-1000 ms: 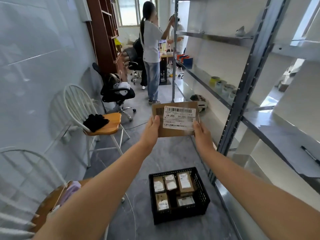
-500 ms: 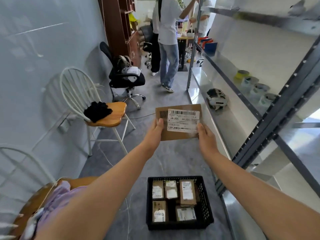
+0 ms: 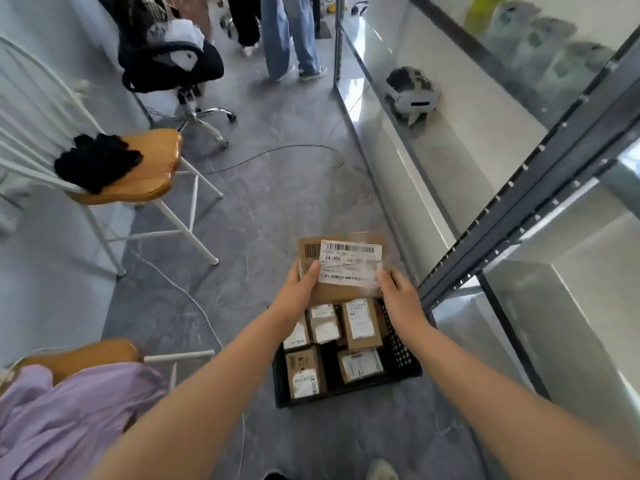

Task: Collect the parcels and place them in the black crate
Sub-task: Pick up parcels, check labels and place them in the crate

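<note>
1. The left hand (image 3: pixel 297 289) grips the left edge of a flat cardboard parcel (image 3: pixel 341 268), its thumb laid over the top face beside the white label. The right hand (image 3: pixel 398 292) pinches the opposite edge. Holding both edges probably keeps the thin box level and label-up.
2. The parcel hangs between the hands, over the far rim of the black crate (image 3: pixel 403 344) and not yet inside it.
3. Below the hands the crate sits on the floor. Five smaller parcels (image 3: pixel 360 323) show inside, lying label-up and side by side. The flat one will likely have to lie on top of them.
4. Just right of the right hand rises a metal shelving upright (image 3: pixel 519 195). The crate stands beside it, probably so each carry is short.
5. Well left of the left hand stands a white chair (image 3: pixel 145 168) with a black cloth (image 3: pixel 97 161) on its seat.
</note>
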`<action>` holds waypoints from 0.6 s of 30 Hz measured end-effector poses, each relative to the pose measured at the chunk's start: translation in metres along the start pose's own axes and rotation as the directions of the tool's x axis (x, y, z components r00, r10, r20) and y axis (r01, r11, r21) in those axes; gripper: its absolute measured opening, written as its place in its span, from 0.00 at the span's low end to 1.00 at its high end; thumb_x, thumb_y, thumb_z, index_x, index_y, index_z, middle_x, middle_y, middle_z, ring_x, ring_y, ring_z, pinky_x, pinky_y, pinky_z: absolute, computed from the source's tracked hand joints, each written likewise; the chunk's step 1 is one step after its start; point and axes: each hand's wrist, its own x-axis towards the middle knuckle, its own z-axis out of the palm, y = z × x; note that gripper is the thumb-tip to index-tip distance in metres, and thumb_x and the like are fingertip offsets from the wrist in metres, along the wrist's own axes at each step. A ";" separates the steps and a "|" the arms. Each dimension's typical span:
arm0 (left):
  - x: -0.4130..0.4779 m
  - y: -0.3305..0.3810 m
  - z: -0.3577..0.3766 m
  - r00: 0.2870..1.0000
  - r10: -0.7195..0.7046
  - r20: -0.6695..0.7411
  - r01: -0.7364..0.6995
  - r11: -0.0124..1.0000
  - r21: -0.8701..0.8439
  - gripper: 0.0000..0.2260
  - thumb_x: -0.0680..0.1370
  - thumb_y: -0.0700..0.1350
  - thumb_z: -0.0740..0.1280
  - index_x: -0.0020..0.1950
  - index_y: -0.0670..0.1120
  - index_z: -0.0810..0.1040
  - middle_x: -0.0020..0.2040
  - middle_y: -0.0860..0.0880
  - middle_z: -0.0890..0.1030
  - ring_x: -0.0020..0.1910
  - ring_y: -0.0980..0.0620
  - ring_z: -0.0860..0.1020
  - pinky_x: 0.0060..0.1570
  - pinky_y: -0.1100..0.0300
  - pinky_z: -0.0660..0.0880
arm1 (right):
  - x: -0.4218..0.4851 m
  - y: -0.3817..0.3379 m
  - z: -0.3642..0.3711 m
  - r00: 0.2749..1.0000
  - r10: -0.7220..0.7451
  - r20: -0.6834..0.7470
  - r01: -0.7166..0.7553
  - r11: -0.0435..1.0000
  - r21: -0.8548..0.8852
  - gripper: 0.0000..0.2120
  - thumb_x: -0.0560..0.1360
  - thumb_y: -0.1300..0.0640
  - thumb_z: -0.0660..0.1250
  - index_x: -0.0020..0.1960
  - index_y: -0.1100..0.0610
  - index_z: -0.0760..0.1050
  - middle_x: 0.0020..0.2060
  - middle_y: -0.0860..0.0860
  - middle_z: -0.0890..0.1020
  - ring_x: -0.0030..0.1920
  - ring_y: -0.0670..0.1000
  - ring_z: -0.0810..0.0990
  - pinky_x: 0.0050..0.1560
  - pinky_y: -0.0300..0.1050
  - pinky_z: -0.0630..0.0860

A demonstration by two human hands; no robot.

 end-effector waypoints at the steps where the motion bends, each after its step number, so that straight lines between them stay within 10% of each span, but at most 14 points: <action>1: 0.012 -0.027 0.006 0.998 -0.057 -0.001 0.057 0.998 0.015 0.27 0.79 0.58 0.60 0.75 0.50 0.60 0.69 0.48 0.73 0.61 0.51 0.76 0.58 0.57 0.75 | 0.009 0.029 0.001 1.000 0.031 -0.005 -0.031 0.999 -0.024 0.11 0.80 0.49 0.57 0.57 0.49 0.75 0.44 0.38 0.78 0.44 0.34 0.75 0.39 0.29 0.69; 7: 0.083 -0.185 0.035 0.965 -0.261 0.022 0.257 0.960 0.110 0.31 0.79 0.59 0.59 0.77 0.51 0.52 0.70 0.48 0.70 0.57 0.51 0.72 0.56 0.59 0.66 | 0.069 0.201 0.016 0.965 0.258 0.051 -0.250 0.961 -0.118 0.16 0.79 0.47 0.58 0.62 0.53 0.74 0.53 0.50 0.81 0.53 0.50 0.79 0.57 0.50 0.76; 12: 0.149 -0.305 0.033 0.883 -0.468 0.024 0.453 0.866 0.213 0.44 0.72 0.69 0.60 0.78 0.48 0.46 0.76 0.44 0.60 0.73 0.41 0.62 0.71 0.44 0.60 | 0.113 0.331 0.033 0.968 0.246 0.051 -0.217 0.920 -0.327 0.13 0.76 0.44 0.60 0.57 0.48 0.74 0.46 0.44 0.79 0.45 0.43 0.77 0.40 0.37 0.71; 18: 0.191 -0.380 0.019 0.952 -0.306 0.000 0.294 0.914 0.279 0.40 0.64 0.71 0.65 0.69 0.56 0.54 0.58 0.52 0.75 0.50 0.53 0.76 0.46 0.59 0.74 | 0.139 0.432 0.059 0.953 0.168 0.251 -0.035 0.886 -0.463 0.31 0.65 0.29 0.55 0.59 0.45 0.75 0.55 0.45 0.79 0.54 0.48 0.79 0.55 0.48 0.75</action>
